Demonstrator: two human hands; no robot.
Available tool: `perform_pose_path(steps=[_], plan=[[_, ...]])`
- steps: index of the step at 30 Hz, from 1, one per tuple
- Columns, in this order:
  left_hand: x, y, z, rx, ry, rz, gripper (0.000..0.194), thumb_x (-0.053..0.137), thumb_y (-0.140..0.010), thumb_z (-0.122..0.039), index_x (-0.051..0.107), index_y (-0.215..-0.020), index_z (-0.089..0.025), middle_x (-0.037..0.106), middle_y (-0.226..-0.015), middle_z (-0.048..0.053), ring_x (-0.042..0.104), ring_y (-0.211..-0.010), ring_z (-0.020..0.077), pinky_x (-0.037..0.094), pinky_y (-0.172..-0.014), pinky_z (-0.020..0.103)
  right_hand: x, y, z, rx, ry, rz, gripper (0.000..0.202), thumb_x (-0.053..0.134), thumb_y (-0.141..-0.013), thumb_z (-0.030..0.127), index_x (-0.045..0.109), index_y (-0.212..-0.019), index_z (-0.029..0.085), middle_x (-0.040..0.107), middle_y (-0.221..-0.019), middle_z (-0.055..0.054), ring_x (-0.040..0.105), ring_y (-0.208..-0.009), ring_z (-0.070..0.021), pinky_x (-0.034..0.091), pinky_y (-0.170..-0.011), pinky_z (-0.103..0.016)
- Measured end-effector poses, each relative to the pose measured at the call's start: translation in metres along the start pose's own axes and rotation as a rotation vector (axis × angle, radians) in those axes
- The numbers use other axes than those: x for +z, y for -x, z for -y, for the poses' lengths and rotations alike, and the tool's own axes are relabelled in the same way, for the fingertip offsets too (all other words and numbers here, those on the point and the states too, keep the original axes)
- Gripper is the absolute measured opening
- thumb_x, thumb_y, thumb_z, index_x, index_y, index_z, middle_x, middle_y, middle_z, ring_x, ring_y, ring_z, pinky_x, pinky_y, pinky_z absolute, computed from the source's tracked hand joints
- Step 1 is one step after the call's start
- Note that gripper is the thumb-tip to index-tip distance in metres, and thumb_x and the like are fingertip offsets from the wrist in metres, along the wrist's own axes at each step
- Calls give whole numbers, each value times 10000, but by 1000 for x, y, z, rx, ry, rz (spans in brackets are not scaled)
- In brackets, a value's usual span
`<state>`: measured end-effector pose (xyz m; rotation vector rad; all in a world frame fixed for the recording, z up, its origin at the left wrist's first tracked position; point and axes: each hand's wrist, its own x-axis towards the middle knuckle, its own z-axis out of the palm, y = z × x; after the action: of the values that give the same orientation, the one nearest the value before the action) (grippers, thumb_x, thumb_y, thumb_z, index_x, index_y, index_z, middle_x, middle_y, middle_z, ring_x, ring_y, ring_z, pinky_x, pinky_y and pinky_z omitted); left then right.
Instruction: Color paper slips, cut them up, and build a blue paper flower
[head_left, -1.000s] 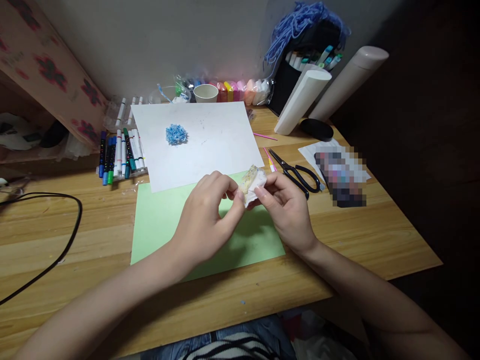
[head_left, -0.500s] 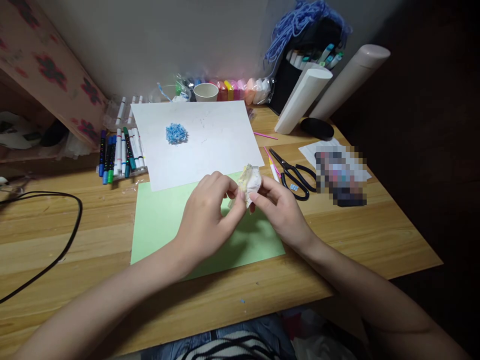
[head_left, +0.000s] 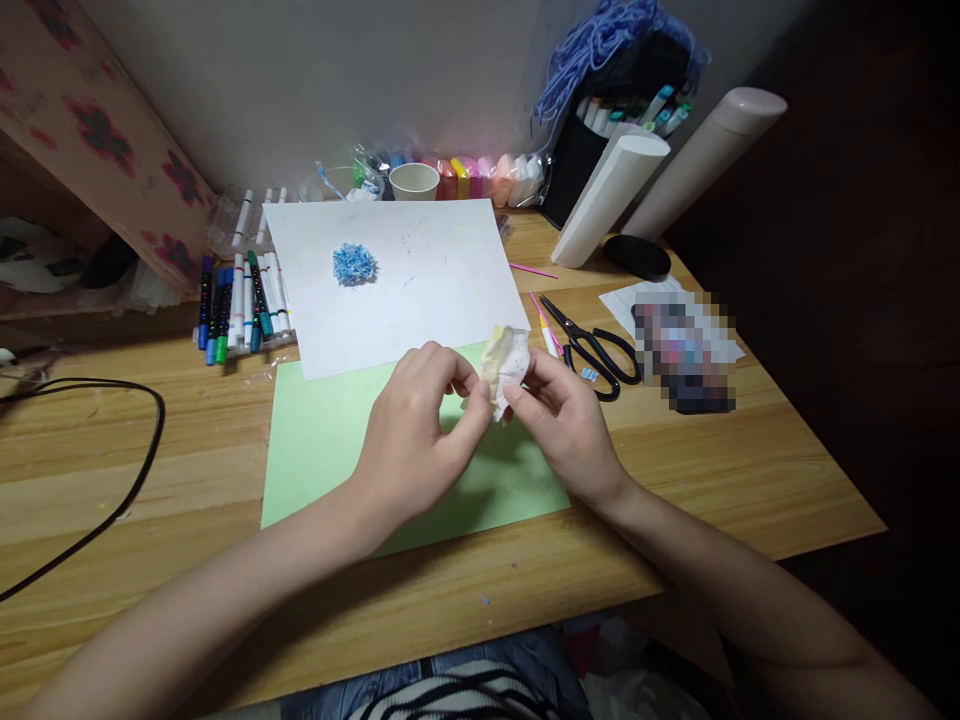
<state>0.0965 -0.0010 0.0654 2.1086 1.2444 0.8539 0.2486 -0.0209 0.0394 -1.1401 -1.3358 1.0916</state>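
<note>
A small crumpled piece of white and pale yellow paper (head_left: 508, 358) is held up between my two hands. My left hand (head_left: 420, 420) pinches its left edge with thumb and forefinger. On the other side, my right hand (head_left: 574, 425) grips it between thumb and bent fingers. Both hands are above a light green sheet (head_left: 322, 450) lying on the wooden desk. Behind it, overlapping its far edge, is a white sheet (head_left: 442, 300) carrying a fluffy clump of blue-and-white shreds (head_left: 355, 264). The fingertips behind the crumpled paper are partly hidden.
Black-handled scissors (head_left: 592, 345) lie right of my right hand, near a blurred-out object (head_left: 682, 350). Markers (head_left: 238, 305) stand left of the white sheet. A paper cup (head_left: 414, 181), colourful packets (head_left: 480, 178) and a white bottle (head_left: 611, 200) line the back. A black cable (head_left: 154, 440) curves at left.
The crumpled paper has opened out slightly and shows more of its surface. Both hands keep their grip and have barely moved.
</note>
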Motion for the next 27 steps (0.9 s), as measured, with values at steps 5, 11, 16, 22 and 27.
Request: perform_pose_path(steps=[5, 11, 16, 22, 27], plan=[[2, 2, 1, -1, -26, 40, 161, 490, -900, -298, 471, -778, -196, 565, -811, 6, 502, -784, 154, 387, -684, 298, 3, 5, -1, -90, 97, 50, 79, 520, -892, 225, 527, -814, 213, 544, -766, 11, 548, -721, -128, 479, -689, -267], [3, 2, 3, 46, -51, 29, 150, 462, -906, -223, 442, -760, -195, 539, -783, 6, 486, -758, 149, 376, -665, 291, 4, 6, -2, -106, 106, 34, 56, 524, -887, 225, 531, -832, 215, 526, -767, 14, 547, -716, -127, 483, -670, -263], [3, 2, 2, 27, -48, -13, 139, 473, -889, -205, 437, -754, -200, 543, -773, 4, 496, -748, 150, 378, -655, 288, 5, 6, -4, -70, 41, 6, 75, 534, -884, 248, 522, -819, 212, 523, -766, 13, 540, -710, -127, 481, -663, -259], [4, 2, 2, 5, -51, -41, 133, 480, -870, -192, 436, -745, -202, 543, -759, 2, 502, -740, 152, 375, -644, 288, 8, 8, -6, -62, 5, -25, 56, 536, -882, 251, 536, -835, 220, 533, -769, 13, 545, -709, -131, 486, -657, -268], [5, 3, 2, 11, -44, -57, 131, 474, -874, -194, 441, -747, -201, 541, -759, 3, 493, -737, 150, 379, -649, 293, 9, 9, -6, -61, -12, -49, 67, 538, -881, 240, 529, -819, 214, 529, -767, 12, 548, -710, -126, 495, -659, -264]])
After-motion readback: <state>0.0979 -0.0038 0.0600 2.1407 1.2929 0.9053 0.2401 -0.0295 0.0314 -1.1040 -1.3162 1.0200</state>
